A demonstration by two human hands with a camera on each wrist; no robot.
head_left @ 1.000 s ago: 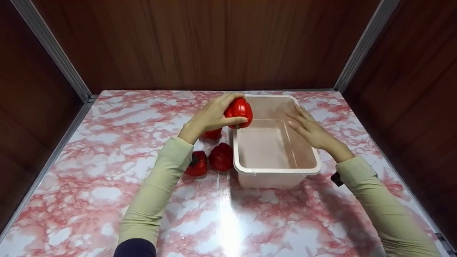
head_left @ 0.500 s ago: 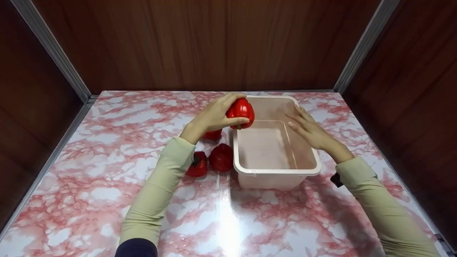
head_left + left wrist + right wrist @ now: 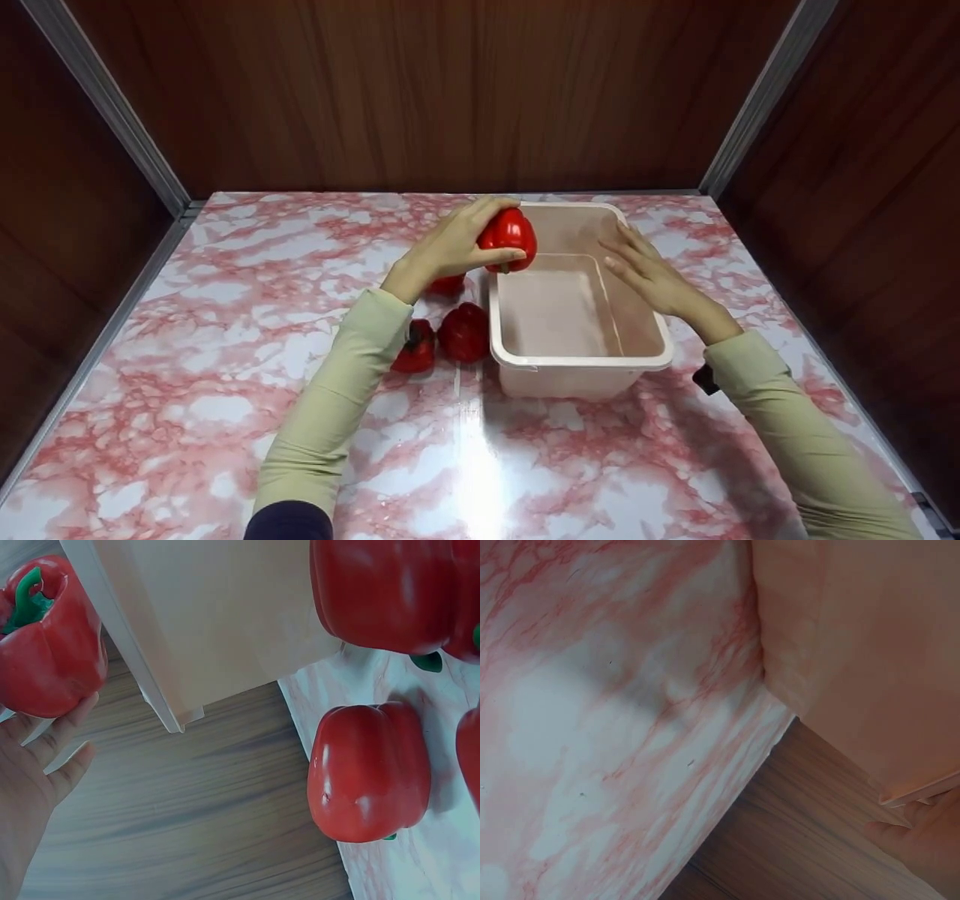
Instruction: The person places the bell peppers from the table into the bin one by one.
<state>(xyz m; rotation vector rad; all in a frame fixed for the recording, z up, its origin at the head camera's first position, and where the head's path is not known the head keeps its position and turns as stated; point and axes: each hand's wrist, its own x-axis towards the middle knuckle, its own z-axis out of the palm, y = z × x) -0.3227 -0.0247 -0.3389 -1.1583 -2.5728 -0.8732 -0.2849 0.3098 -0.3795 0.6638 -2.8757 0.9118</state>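
My left hand (image 3: 450,244) grips a red bell pepper (image 3: 509,238) and holds it in the air over the far left rim of a pale pink plastic tub (image 3: 581,360). In the left wrist view the held pepper (image 3: 49,652) shows its green stem beside the tub's wall (image 3: 217,607). My right hand (image 3: 649,271) rests with straight fingers on the tub's right rim. The tub's inside looks bare. Three more red peppers lie on the marbled table left of the tub: one (image 3: 448,285) under my left wrist, one (image 3: 466,331) against the tub, one (image 3: 413,347) beside my sleeve.
The table (image 3: 187,360) has a pink and white marble pattern and is boxed in by dark wooden walls (image 3: 420,90) at the back and both sides, with metal posts (image 3: 105,105) in the corners.
My left hand has carried the pepper a little to the right, further over the tub's rim. The right hand and the tub have stayed put.
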